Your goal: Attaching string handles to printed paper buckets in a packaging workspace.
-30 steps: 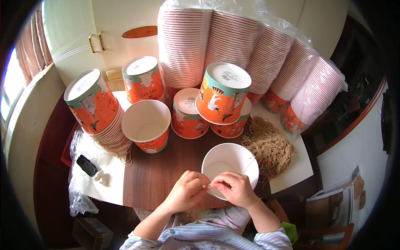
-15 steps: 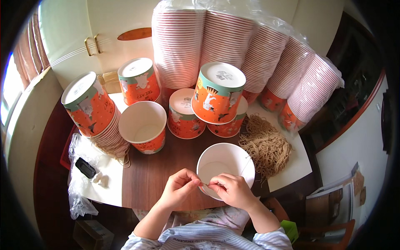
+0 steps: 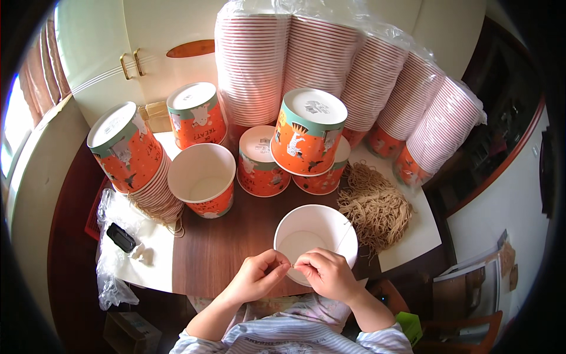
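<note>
A white-lined paper bucket (image 3: 306,223) stands mouth up at the near edge of the table. At its near rim, my left hand (image 3: 258,277) and my right hand (image 3: 330,275) meet, thumbs and forefingers pinched on a short bit of thin tan cord (image 3: 292,266). Most of that cord is hidden by my fingers. Another thin strand (image 3: 346,235) shows at the bucket's right inner wall. Just right of the bucket lies a loose heap of tan cords (image 3: 377,212).
Orange and green printed buckets stand upside down, one (image 3: 311,133) atop others. An upright bucket (image 3: 200,177) is left of centre. Beside it leans a nested stack (image 3: 132,153) with cords. Tall plastic-wrapped bucket stacks (image 3: 253,71) line the back. A black case (image 3: 121,237) lies far left.
Both hands have shifted slightly downward, with the fingertips closer together on the cord. The near bucket has moved a little left and toward me.
</note>
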`<move>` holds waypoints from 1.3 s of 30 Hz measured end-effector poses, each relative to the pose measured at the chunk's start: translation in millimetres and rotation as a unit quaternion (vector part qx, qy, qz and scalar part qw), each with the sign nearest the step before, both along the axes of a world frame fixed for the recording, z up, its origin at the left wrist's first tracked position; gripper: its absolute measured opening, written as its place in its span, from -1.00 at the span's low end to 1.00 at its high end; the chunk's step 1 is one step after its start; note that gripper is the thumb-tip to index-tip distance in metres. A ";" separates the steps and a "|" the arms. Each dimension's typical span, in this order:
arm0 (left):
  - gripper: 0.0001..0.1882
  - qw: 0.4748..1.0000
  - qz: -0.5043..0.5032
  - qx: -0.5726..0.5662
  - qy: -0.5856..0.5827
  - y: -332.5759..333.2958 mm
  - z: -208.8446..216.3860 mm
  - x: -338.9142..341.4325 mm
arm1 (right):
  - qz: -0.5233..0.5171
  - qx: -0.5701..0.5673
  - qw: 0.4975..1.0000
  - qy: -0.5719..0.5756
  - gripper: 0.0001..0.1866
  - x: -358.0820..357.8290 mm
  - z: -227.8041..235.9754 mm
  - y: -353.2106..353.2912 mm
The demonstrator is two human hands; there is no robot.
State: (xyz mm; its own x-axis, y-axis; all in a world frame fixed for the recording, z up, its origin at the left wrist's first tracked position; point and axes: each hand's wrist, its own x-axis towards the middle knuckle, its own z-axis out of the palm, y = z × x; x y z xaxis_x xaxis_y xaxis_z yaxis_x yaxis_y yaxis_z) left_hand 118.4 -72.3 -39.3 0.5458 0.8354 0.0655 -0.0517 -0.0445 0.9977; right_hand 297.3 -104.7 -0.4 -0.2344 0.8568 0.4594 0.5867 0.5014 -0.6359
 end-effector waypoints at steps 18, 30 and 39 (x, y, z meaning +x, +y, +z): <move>-0.96 0.992 0.097 0.062 -0.048 -6.9 -19.8 9.0 | 0.006 0.047 0.999 -0.019 -0.91 -5.7 -6.5 -5.0; -0.89 0.966 0.087 -0.192 -0.149 -48.9 -59.1 -18.9 | -0.082 0.200 0.939 -0.267 -0.86 -43.9 -50.4 -58.5; -0.83 0.945 0.049 -0.225 -0.234 -46.5 -67.4 2.8 | -0.105 0.224 0.944 -0.220 -0.95 -23.2 -88.5 -45.1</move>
State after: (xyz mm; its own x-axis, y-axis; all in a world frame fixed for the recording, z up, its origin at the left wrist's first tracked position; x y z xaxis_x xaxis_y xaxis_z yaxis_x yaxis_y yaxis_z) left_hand 121.2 -118.8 -106.7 0.4631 0.8814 -0.0928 -0.5094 0.3504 0.7859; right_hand 274.0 -149.8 -88.9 -0.3328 0.6490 0.6842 0.8609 0.5052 -0.0605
